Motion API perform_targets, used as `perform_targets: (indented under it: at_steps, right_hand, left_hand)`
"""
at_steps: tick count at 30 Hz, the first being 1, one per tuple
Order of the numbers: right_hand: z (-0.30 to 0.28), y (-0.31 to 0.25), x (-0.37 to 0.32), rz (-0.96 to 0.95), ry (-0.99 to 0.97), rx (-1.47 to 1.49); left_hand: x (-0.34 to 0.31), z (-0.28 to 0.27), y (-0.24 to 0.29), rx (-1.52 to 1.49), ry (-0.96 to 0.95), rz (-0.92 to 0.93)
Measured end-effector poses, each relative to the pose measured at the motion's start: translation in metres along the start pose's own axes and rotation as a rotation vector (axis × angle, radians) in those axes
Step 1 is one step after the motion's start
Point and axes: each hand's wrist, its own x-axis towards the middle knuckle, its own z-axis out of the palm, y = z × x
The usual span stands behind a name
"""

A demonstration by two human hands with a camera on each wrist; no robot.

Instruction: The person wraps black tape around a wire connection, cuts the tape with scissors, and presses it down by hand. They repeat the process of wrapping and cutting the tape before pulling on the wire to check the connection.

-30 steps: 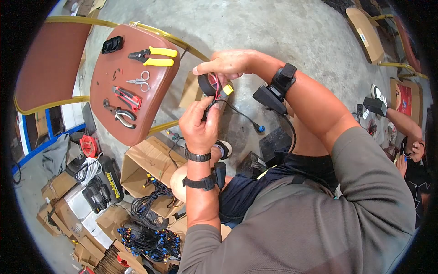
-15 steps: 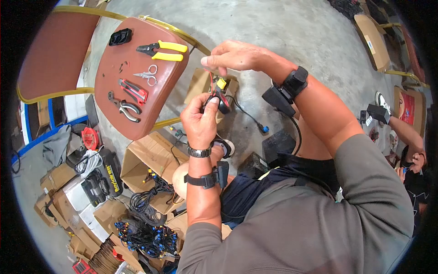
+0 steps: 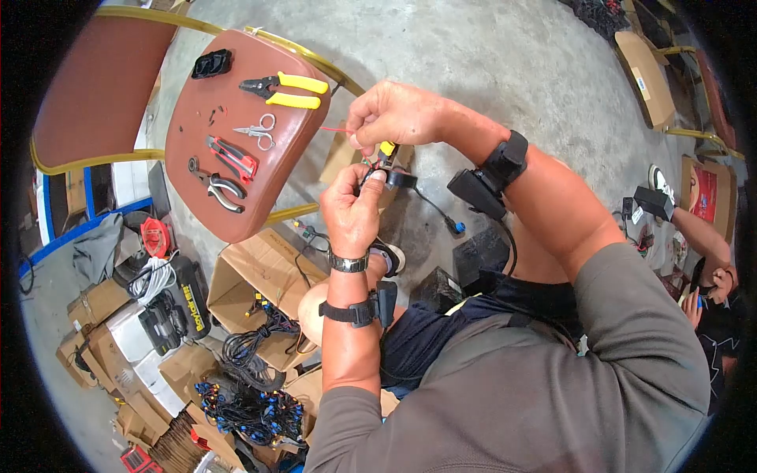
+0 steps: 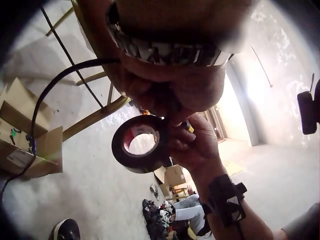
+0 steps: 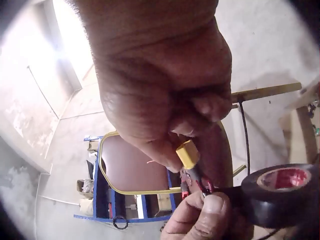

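Connector [image 5: 188,154] yellow, left grip [image 3: 351,214] clamped on red-black cables [image 5: 206,186], right grip [image 3: 404,115] on red wire [image 3: 335,129]

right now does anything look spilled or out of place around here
Nothing looks spilled. Small dark scraps lie loose on the brown padded chair seat, and black cables with blue connectors sit heaped in a tangle; both look untidy.

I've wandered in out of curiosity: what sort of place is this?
Probably a makeshift wiring workshop: scissors and a yellow-handled tool lie on a chair seat, with piled cables and an open cardboard box nearby.
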Motion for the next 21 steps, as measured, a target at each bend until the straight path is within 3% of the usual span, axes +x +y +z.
perform_targets:
  at_steps: [4,11,14,21]
  right_hand:
    - [0.003,-0.004,0.0,-0.038,-0.012,-0.056]
    - [-0.005,-0.009,0.003,-0.066,-0.005,-0.09]
    - [-0.007,-0.016,0.001,-0.049,0.061,-0.032]
    - [-0.011,-0.022,0.012,-0.214,0.153,0.135]
  left_hand:
    - [-0.001,0.001,0.007,-0.074,-0.041,-0.089]
    - [0.002,0.0,0.014,-0.145,-0.08,-0.088]
    - [0.009,-0.003,0.022,-0.152,-0.057,-0.1]
    - [0.02,0.001,0.031,-0.127,0.004,-0.155]
